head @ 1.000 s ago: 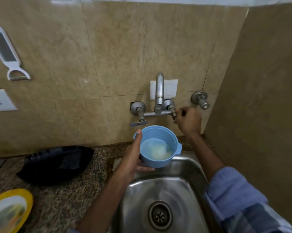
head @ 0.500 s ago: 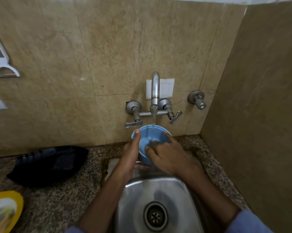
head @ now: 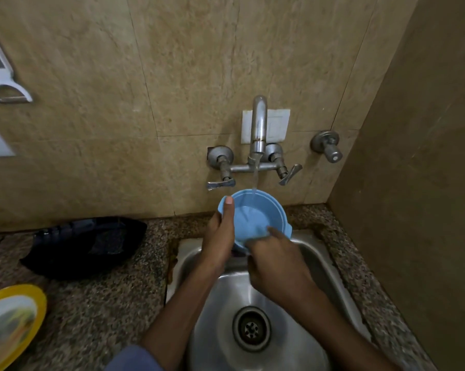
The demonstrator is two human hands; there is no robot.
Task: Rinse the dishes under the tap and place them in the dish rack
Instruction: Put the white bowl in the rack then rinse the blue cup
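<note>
Head view, left hand [head: 220, 235] gripping blue bowl [head: 254, 216] under tap [head: 258, 121], right hand [head: 274, 263] unclenched, fingers reaching inside

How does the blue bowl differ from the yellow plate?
The blue bowl is deep and plain; the yellow plate is shallow with a patterned centre. The left hand holds the blue bowl under running water; the yellow plate lies untouched on the counter. Both are round.

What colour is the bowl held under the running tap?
The bowl is plain light blue; the head view, the only one, shows it clearly.
</note>
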